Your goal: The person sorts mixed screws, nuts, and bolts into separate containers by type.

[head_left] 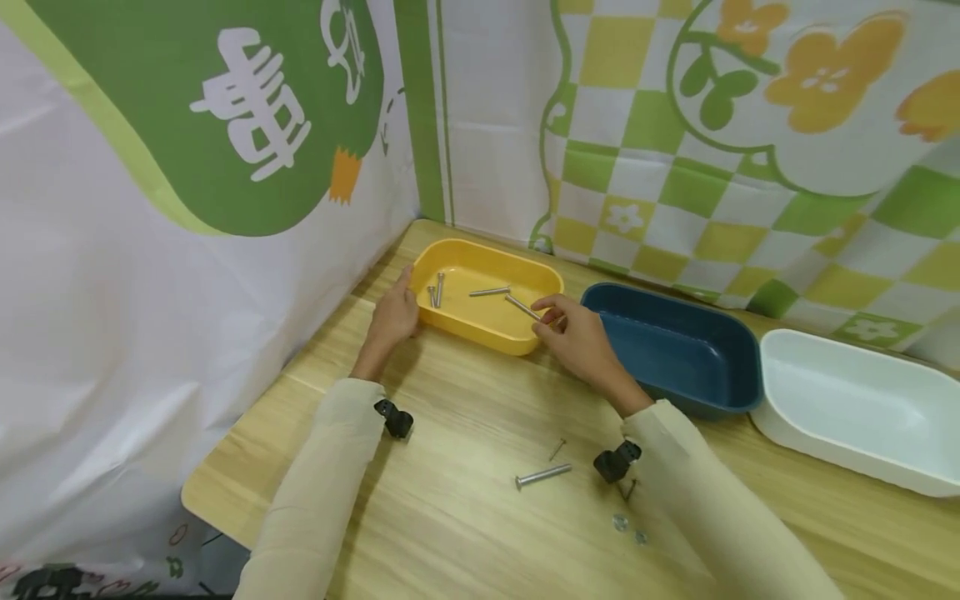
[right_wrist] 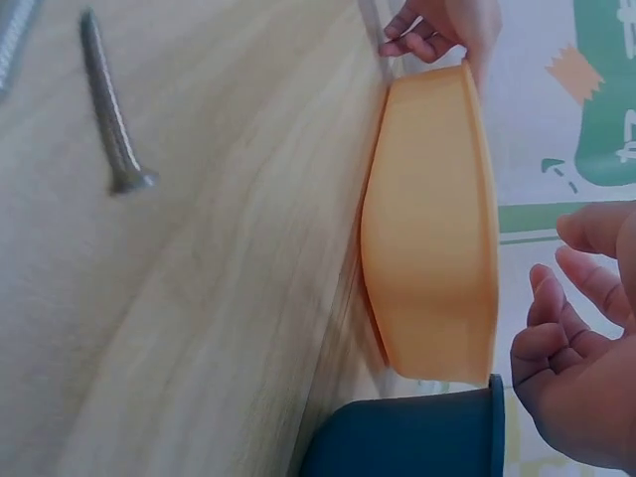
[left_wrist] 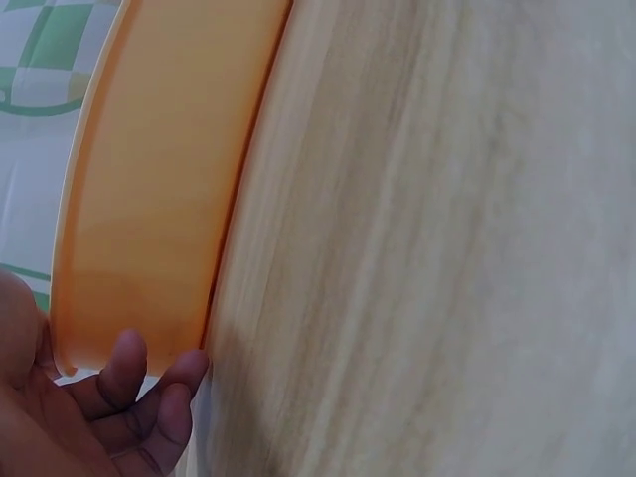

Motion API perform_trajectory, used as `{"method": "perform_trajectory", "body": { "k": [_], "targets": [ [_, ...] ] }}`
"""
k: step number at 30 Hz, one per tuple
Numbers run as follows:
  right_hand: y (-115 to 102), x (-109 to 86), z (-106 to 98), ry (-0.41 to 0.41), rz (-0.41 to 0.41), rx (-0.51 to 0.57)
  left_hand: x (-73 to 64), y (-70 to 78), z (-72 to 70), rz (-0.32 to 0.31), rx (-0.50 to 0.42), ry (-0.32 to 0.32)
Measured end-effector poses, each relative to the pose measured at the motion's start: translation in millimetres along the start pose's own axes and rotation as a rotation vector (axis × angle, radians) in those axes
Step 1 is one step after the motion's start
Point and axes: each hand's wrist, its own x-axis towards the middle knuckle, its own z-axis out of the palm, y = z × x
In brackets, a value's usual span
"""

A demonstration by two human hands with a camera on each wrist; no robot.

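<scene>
A yellow tray (head_left: 480, 332) with several screws in it stands at the back left of the table. My left hand (head_left: 393, 315) holds its left end, the curled fingers (left_wrist: 124, 373) against the outer wall and another part of the hand at the rim. Over the front right corner is my right hand (head_left: 576, 337), its fingers bent and apart. Just by those fingertips a long screw (head_left: 522, 307) slants inside the tray. The right wrist view shows no screw between the fingers. Another screw (head_left: 489, 292) lies near the tray's middle, and two more (head_left: 439, 290) are at its left.
To the right stand a dark blue tray (head_left: 675, 398) and a white tray (head_left: 840, 450). On the wooden table (head_left: 450, 500) lie a large bolt (head_left: 543, 476), a thin screw (head_left: 557, 450) and small round metal pieces (head_left: 620, 522). Printed cloth hangs behind and left.
</scene>
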Motion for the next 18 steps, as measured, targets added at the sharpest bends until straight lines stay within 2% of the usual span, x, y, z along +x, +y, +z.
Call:
{"method": "perform_trajectory", "body": {
  "k": [5, 11, 18],
  "targets": [
    [-0.7, -18.0, -7.8, -0.023, -0.009, 0.03, -0.1, 0.4, -0.9, 0.003, -0.022, 0.002],
    [5.0, -41.4, -18.5, -0.038, -0.011, 0.003, 1.8, -0.1, -2.1, -0.049, -0.053, -0.026],
    [12.4, -67.6, -32.2, -0.045, 0.006, 0.032, 0.2, 1.9, -0.7, -0.055, -0.032, -0.021]
  ]
}}
